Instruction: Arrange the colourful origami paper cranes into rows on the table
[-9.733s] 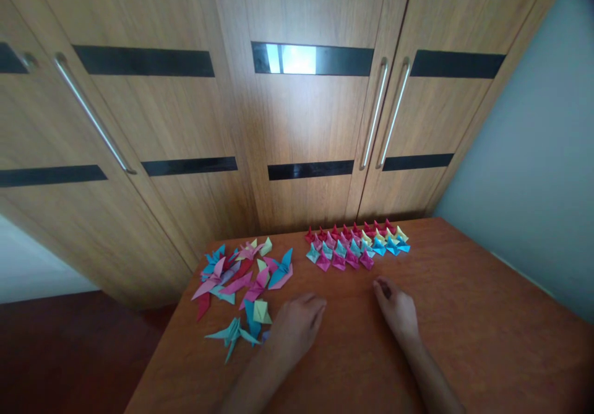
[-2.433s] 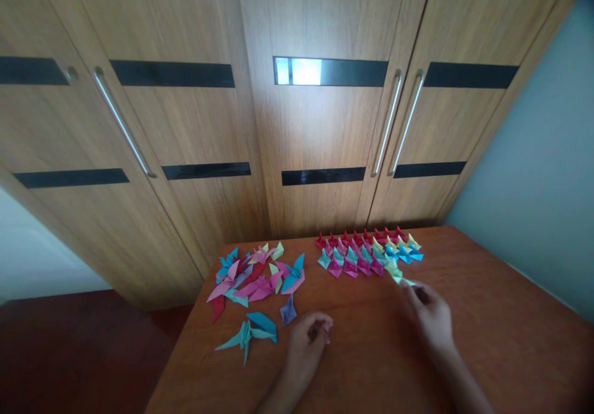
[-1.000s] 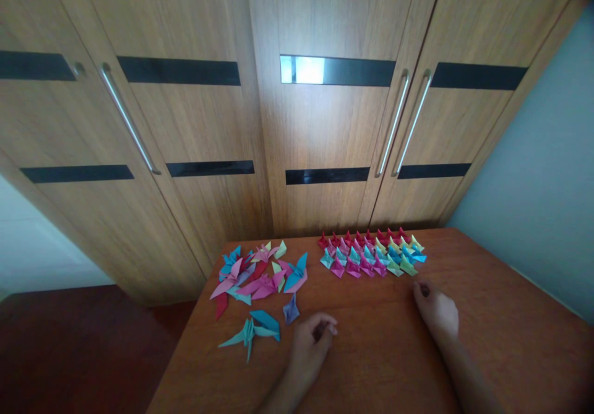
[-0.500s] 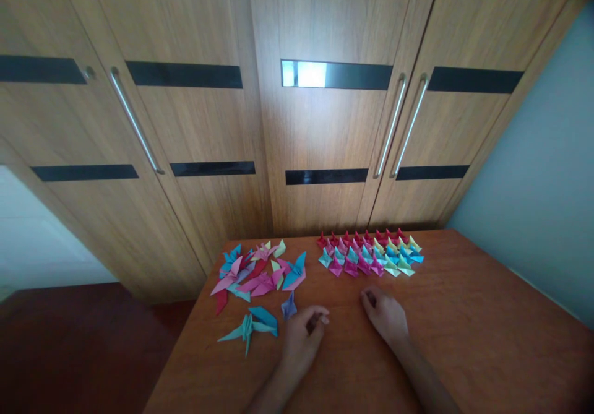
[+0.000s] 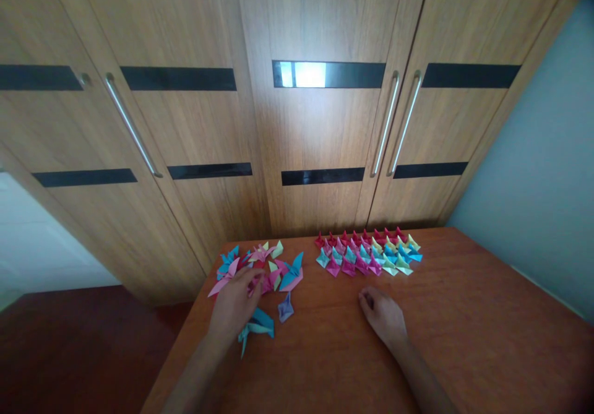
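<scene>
Over the loose pile of folded paper cranes, my left hand (image 5: 236, 299) has its fingers curled beside a magenta crane (image 5: 268, 283); whether it grips one is hidden. A teal and blue crane (image 5: 260, 324) lies partly under that hand. Just right of it sits a small purple folded piece (image 5: 285, 307). A blue and pink crane (image 5: 292, 273) is at the pile's right side. My right hand (image 5: 383, 316) rests closed on the table, holding nothing visible, in front of tidy rows of small folded paper pieces (image 5: 349, 265) in red, pink, blue and yellow.
The brown wooden table (image 5: 320, 352) stands against a wardrobe (image 5: 320, 123) with long metal handles. A pale blue wall (image 5: 538, 172) rises on the right. Dark red floor (image 5: 88, 340) shows beyond the table's left edge.
My left hand has moved left and away from me, from beside the purple piece to over the crane pile. My right hand has stayed in place.
</scene>
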Tool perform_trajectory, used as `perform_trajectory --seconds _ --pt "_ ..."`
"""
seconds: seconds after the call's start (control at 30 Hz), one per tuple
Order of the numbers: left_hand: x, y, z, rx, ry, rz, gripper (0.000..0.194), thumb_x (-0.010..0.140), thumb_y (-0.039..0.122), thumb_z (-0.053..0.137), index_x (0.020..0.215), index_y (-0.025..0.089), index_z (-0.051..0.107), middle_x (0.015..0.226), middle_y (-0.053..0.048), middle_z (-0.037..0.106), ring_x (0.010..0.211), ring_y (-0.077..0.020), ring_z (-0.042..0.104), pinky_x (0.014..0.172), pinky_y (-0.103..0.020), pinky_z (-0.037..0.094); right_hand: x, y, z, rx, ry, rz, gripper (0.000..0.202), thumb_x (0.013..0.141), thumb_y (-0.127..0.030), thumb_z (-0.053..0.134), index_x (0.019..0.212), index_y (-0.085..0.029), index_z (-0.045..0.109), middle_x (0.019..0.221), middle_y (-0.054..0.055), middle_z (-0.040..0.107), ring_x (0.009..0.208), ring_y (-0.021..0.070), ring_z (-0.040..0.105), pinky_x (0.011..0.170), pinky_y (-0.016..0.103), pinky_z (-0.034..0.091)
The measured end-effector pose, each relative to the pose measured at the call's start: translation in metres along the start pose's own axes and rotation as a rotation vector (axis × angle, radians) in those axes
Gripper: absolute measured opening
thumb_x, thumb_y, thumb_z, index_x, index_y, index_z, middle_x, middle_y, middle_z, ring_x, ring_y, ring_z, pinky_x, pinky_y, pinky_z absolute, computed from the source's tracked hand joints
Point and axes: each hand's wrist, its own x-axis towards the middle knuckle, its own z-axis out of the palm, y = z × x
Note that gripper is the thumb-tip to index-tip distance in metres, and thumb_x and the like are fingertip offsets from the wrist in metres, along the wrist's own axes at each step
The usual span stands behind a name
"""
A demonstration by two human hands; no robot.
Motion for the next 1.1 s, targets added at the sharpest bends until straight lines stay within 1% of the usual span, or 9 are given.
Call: perform_trajectory --seconds 0.13,0.27,0.4,0.53,0.63,0.77,0.83,0.97,1.1 --pt "0.017 -0.007 0.003 0.164 -0.012 0.018 0.025 0.085 0.026 0.046 0.104 0.023 0.062 0.108 -0.004 0.064 0.101 -0.0202 0.059 0.085 -0.030 0.045 0.000 0.000 0.001 0.015 0.014 -0.016 0.017 0.086 -0.029 0.044 0.080 -0.025 0.060 0.077 -0.001 0.065 0.070 0.0139 0.059 0.059 0.021 0.034" --pt "0.052 0.002 0.023 0.372 -0.101 0.073 0.027 0.086 0.021 0.047 0.109 0.021 0.061 0.112 -0.008 0.061 0.103 -0.0211 0.056 0.089 -0.031 0.041 0.000 0.000 0.000 0.020 0.012 -0.006 0.016 0.086 -0.028 0.045 0.080 -0.025 0.060 0.075 -0.001 0.064 0.069 0.0141 0.059 0.058 0.021 0.034" --pt "0.092 0.010 0.044 0.436 -0.137 0.062 0.032 0.083 0.022 0.053 0.114 0.021 0.057 0.115 -0.011 0.058 0.109 -0.0263 0.051 0.091 -0.039 0.038 0.001 -0.001 -0.001 0.024 0.010 0.015 0.016 0.085 -0.027 0.046 0.078 -0.024 0.060 0.073 -0.001 0.064 0.067 0.0136 0.058 0.058 0.021 0.034" --pt "0.114 0.010 0.059 0.502 -0.211 0.017 0.029 0.079 0.024 0.060 0.108 0.019 0.060 0.110 -0.014 0.060 0.108 -0.0300 0.052 0.090 -0.046 0.037 0.001 -0.001 -0.001 0.041 0.006 0.022 0.016 0.085 -0.027 0.046 0.078 -0.024 0.060 0.072 -0.001 0.064 0.066 0.0132 0.058 0.059 0.021 0.034" --pt "0.120 0.007 0.067 0.540 -0.280 -0.010 0.024 0.080 0.026 0.063 0.102 0.016 0.062 0.106 -0.014 0.062 0.104 -0.0289 0.055 0.089 -0.047 0.040 0.002 -0.001 -0.002 0.053 0.006 0.019 0.016 0.085 -0.028 0.046 0.078 -0.024 0.060 0.074 -0.001 0.065 0.068 0.0138 0.059 0.059 0.021 0.035" --pt "0.121 0.004 0.071 0.557 -0.348 -0.014 0.031 0.089 0.031 0.054 0.115 0.015 0.054 0.116 -0.009 0.057 0.099 -0.0212 0.058 0.083 -0.042 0.050 0.002 -0.001 -0.002 0.054 0.004 0.025 0.019 0.086 -0.029 0.044 0.079 -0.024 0.061 0.077 0.000 0.066 0.071 0.0155 0.060 0.061 0.022 0.037" --pt "0.120 0.004 0.072 0.551 -0.361 -0.013 0.032 0.089 0.031 0.053 0.117 0.016 0.053 0.117 -0.008 0.056 0.098 -0.0204 0.059 0.081 -0.041 0.051 0.002 -0.001 -0.002 0.057 0.000 0.031 0.019 0.086 -0.030 0.044 0.079 -0.024 0.061 0.078 0.001 0.067 0.072 0.0158 0.061 0.061 0.023 0.037" --pt "0.117 0.006 0.072 0.521 -0.348 -0.018 0.032 0.089 0.032 0.054 0.117 0.015 0.053 0.117 -0.008 0.056 0.098 -0.0204 0.059 0.082 -0.041 0.051 0.002 0.000 -0.002 0.070 0.009 0.021 0.019 0.086 -0.030 0.044 0.078 -0.024 0.060 0.075 0.000 0.066 0.070 0.0151 0.060 0.061 0.022 0.037" --pt "0.114 0.014 0.065 0.449 -0.278 0.010 0.019 0.086 0.020 0.055 0.101 0.013 0.063 0.103 -0.013 0.064 0.101 -0.0265 0.058 0.088 -0.047 0.043 0.002 0.001 -0.001 0.080 0.017 0.016 0.018 0.085 -0.029 0.044 0.078 -0.024 0.060 0.074 0.000 0.066 0.068 0.0145 0.061 0.060 0.022 0.036"
